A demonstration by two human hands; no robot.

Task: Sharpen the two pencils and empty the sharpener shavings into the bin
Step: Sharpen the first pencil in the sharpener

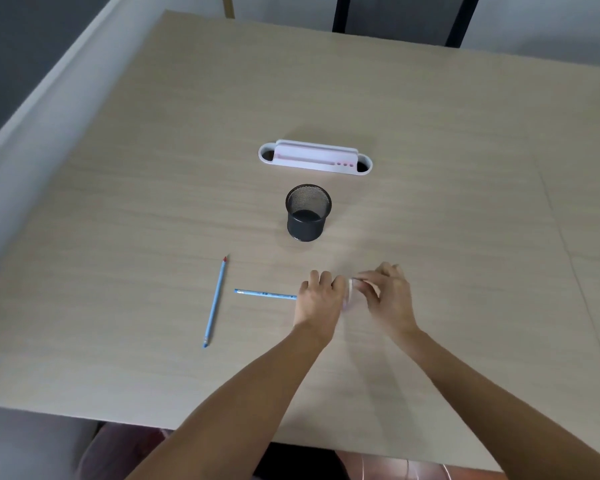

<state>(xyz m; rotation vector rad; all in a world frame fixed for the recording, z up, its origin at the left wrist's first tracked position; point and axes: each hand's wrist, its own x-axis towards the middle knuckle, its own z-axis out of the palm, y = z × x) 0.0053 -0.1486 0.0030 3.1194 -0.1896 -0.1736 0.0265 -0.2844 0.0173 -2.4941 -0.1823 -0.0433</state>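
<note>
Head view: your left hand (317, 299) and right hand (388, 294) meet over the near middle of the pale wood-grain bench (118, 237). Your left fingers (314, 277) are curled closed around one blue pencil (265, 293), which lies roughly level and sticks out to the left of the fist, its far end pointing left. Between the two hands sits a small pale, translucent sharpener (350, 294); it is blurred, so its shape and the pencil's entry into it cannot be told. Your right fingers (368, 277) are pinched narrowly on the sharpener's right side. The second blue pencil (215, 301) lies free on the bench to the left, well apart from your hands, running near to far with a reddish tip at its far end. Beyond your hands stands the black mesh bin (308, 214), upright, its mouth open toward you. Farther still lies a long white-and-pink desk organiser (315, 157), set crosswise.
</note>
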